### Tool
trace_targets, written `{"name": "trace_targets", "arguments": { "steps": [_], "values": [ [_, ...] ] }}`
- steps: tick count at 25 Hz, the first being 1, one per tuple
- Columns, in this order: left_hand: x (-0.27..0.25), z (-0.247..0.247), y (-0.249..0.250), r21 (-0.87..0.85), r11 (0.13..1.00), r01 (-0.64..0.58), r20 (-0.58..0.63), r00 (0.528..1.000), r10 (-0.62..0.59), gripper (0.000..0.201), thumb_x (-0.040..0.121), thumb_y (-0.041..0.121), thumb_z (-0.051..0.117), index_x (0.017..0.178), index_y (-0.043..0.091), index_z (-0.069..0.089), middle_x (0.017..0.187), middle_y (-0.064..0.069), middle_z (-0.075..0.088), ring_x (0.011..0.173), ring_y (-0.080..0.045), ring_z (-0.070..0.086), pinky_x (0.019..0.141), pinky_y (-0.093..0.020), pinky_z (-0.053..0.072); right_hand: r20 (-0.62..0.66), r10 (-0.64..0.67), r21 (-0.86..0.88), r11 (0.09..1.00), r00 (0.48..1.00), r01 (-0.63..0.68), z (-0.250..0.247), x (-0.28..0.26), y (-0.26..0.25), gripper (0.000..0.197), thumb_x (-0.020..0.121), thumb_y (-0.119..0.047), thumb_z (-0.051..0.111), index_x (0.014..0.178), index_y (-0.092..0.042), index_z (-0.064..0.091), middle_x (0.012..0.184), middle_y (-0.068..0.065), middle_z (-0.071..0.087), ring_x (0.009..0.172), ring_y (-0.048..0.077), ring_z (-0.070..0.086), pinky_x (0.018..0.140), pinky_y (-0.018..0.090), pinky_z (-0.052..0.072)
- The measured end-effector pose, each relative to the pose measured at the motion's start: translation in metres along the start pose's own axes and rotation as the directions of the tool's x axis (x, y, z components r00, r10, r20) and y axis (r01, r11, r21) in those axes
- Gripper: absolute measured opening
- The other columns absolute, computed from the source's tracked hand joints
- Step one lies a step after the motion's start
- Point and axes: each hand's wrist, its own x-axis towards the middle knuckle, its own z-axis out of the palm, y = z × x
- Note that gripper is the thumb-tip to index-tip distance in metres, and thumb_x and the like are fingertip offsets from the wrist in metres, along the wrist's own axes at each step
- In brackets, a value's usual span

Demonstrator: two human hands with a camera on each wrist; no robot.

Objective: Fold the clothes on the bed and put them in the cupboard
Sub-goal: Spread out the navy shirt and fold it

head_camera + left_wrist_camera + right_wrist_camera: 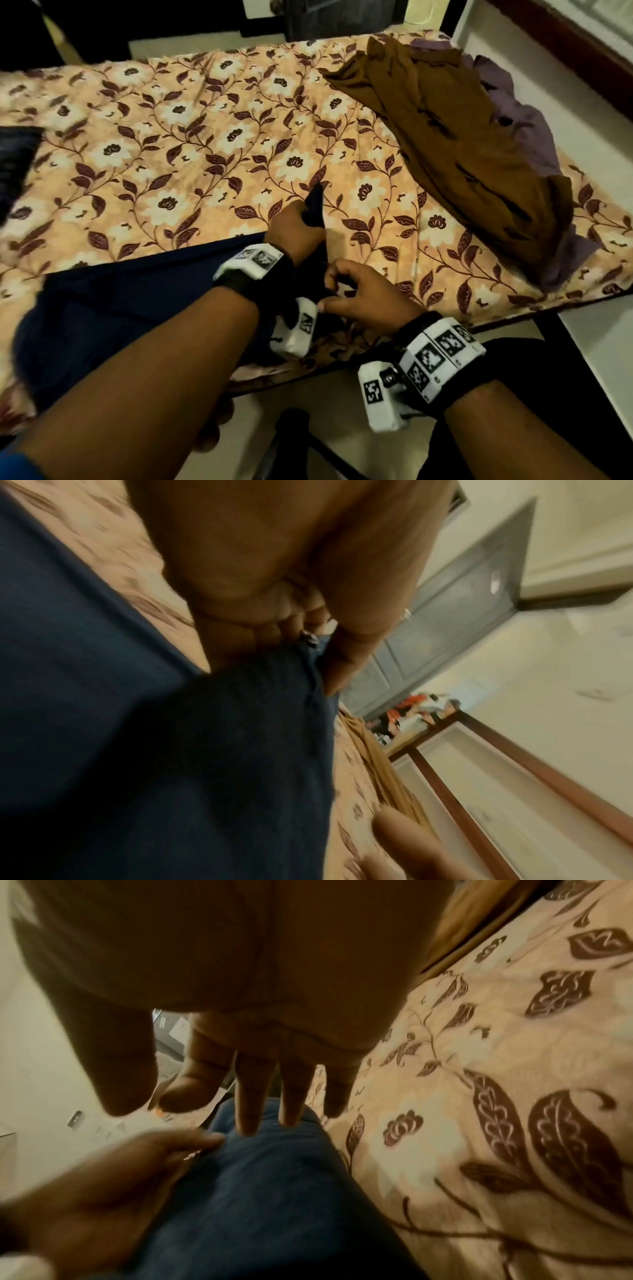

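Head view: left hand grips navy garment; right hand, fingers loosely curled, touches it. Risk: one-handed hold lets the bunched cloth slide off the bed.

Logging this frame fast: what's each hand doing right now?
Left hand: grip closed on the navy garment.
Right hand: open, fingers extended, fingertips at the same garment.

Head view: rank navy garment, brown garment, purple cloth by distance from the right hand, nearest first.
From the right hand:
1. navy garment, at its fingertips, lower left on the bed.
2. brown garment, spread across the bed's right side.
3. purple cloth, under and beyond the brown one, at the far right edge.
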Motion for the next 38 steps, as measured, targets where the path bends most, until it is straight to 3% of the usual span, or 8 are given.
{"name": "trace_targets", "arguments": {
  "steps": [3,7,11,20,23,26,33,38],
  "values": [
    [-0.044,-0.078,-0.076,-0.489,0.865,0.11,-0.05,0.987,-0.154,0.03,0.082,-0.001,0.062,0.109,0.012,0.06,0.099,-0.009,0.07,0.087,-0.027,0.067,0.078,-0.039,0.056,0.04,-0.003,0.146,0.989,0.999,-0.002,0.03,0.007,-0.005,0.016,0.086,-0.008,0.067,0.073,-0.011,0.058,0.125,-0.007,0.061,0.122,0.002,0.051,0.097,0.023,0.042],
    [-0.095,-0.157,-0.192,-0.676,0.717,0.169,-0.163,0.915,-0.37,0.028,0.085,-0.012,0.046,0.098,0.007,0.063,0.09,-0.014,0.067,0.08,-0.031,0.063,0.069,-0.036,0.053,-0.267,0.17,0.056,0.985,0.949,-0.16,0.077,0.04,0.009,0.006,0.088,-0.014,0.066,0.087,-0.013,0.06,0.098,0.001,0.065,0.089,0.017,0.061,0.072,0.028,0.049],
    [-0.111,-0.192,-0.268,-0.733,0.638,0.238,-0.167,0.846,-0.507,0.031,0.087,-0.015,0.044,0.099,0.009,0.06,0.094,-0.015,0.063,0.079,-0.032,0.059,0.067,-0.037,0.049,-0.132,0.416,0.281,0.886,0.9,-0.368,0.137,0.076,-0.006,0.018,0.091,-0.024,0.064,0.105,-0.015,0.057,0.088,0.007,0.059,0.061,0.013,0.057,0.047,0.021,0.042],
    [-0.085,-0.174,-0.274,-0.662,0.744,0.095,-0.312,0.867,-0.388,0.028,0.089,0.015,0.067,0.117,0.01,0.061,0.112,-0.007,0.069,0.1,-0.025,0.066,0.093,-0.046,0.053,-0.066,0.441,0.413,0.829,0.895,-0.378,0.143,0.108,-0.034,0.029,0.084,-0.005,0.066,0.112,-0.005,0.062,0.11,0.015,0.068,0.094,0.031,0.067,0.077,0.039,0.055],
    [-0.072,-0.137,-0.228,-0.703,0.71,0.043,-0.225,0.934,-0.279,0.029,0.088,0.012,0.068,0.113,0.017,0.056,0.113,-0.004,0.067,0.102,-0.022,0.065,0.09,-0.04,0.053,-0.2,0.45,0.288,0.876,0.87,-0.387,0.069,0.102,-0.037,0.072,0.048,-0.029,0.092,0.108,-0.005,0.061,0.105,0.019,0.069,0.091,0.034,0.067,0.073,0.041,0.056],
    [-0.058,-0.104,-0.205,-0.605,0.794,0.056,-0.205,0.953,-0.224,0.031,0.089,0.015,0.066,0.117,0.017,0.053,0.116,-0.003,0.063,0.107,-0.022,0.06,0.092,-0.04,0.05,-0.348,0.371,-0.132,0.889,0.861,-0.437,0.035,0.091,-0.025,0.049,0.069,-0.022,0.084,0.11,-0.011,0.057,0.118,0.02,0.061,0.1,0.033,0.062,0.082,0.049,0.053],
    [-0.074,-0.128,-0.204,-0.367,0.92,0.136,-0.378,0.882,-0.281,0.051,0.088,0.016,0.067,0.134,0.018,0.046,0.123,-0.009,0.063,0.108,-0.028,0.06,0.082,-0.029,0.042,-0.201,0.172,-0.712,0.65,0.964,-0.264,0.087,0.083,0.017,0.087,0.087,-0.058,0.053,0.153,-0.027,0.006,0.161,0.005,-0.006,0.148,0.027,0.001,0.117,0.051,0.017],
    [-0.072,-0.113,-0.179,0.396,0.909,0.13,-0.403,0.914,0.045,0.069,0.092,0.042,0.056,0.151,0.026,0.024,0.151,-0.009,0.033,0.134,-0.034,0.035,0.103,-0.048,0.035,-0.153,0.128,-0.866,0.461,0.98,-0.195,0.105,0.11,-0.007,0.072,0.093,-0.064,0.03,0.152,-0.035,0.001,0.16,-0.007,-0.015,0.146,0.021,-0.015,0.113,0.058,-0.006]
  ]
}}
